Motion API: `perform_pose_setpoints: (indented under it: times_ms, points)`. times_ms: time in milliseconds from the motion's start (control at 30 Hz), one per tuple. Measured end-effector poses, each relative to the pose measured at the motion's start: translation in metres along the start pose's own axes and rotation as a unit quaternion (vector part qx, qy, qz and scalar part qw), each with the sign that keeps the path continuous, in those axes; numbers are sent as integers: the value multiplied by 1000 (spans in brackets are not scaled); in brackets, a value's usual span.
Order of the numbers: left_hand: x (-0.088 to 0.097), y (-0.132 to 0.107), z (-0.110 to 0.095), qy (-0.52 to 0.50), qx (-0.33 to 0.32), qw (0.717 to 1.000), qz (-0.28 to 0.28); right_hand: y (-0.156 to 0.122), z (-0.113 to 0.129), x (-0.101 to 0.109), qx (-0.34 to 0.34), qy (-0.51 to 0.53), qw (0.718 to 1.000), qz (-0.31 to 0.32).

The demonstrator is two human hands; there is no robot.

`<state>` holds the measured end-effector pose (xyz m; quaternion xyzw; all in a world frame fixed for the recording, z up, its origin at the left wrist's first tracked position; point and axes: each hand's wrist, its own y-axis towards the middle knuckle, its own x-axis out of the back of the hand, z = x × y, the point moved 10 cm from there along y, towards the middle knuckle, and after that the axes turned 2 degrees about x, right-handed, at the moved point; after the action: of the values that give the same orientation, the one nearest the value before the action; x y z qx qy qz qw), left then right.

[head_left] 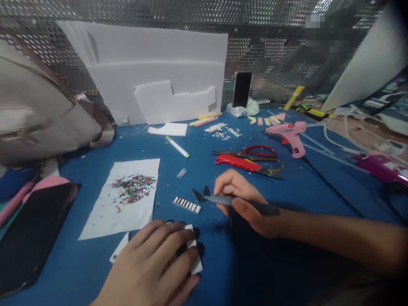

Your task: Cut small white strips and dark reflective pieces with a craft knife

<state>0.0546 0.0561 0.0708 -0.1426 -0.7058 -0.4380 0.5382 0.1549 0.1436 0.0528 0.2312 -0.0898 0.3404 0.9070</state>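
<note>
My left hand (pixel 156 263) lies flat, fingers stretched out, pressing down a small white foam piece (pixel 195 259) on the blue table (pixel 270 255) near the front edge. My right hand (pixel 245 202) is closed around a dark grey pen-like tool (pixel 255 206), whose tip points left at a small dark cut-out shape (pixel 200 194). A little black-and-white striped strip (pixel 187 205) lies just left of that tip, between my two hands.
A white sheet with a heap of coloured glitter bits (pixel 132 187) lies left. Red scissors (pixel 255 152), a red cutter (pixel 245 165) and a pink glue gun (pixel 291 136) sit behind my right hand. White foam boards (pixel 153 72), a propped phone (pixel 241 89) and a beige bag (pixel 41 110) stand further back.
</note>
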Motion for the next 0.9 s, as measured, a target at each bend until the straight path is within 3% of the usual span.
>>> perform_pose_setpoints:
  times_ms: [233,500,667,700,767,900]
  points:
    - [-4,5,-1,7,4,1000,-16,4,16,-5,39,-75,996,18]
    - [7,0,-4,27,-4,999,-45,-3,-16,-10,-145,78,986,26]
    - [3,-6,-4,25,0,998,-52,-1,-15,-20,-154,45,985,61]
    - [2,-7,-9,12,-27,998,-57,-1,-16,-21,-157,40,985,66]
    - [-6,-10,-10,4,-31,999,-34,-1,-17,-22,-161,31,984,72]
    - [-4,-12,-5,11,-23,999,-41,0,-20,-21,-166,3,983,82]
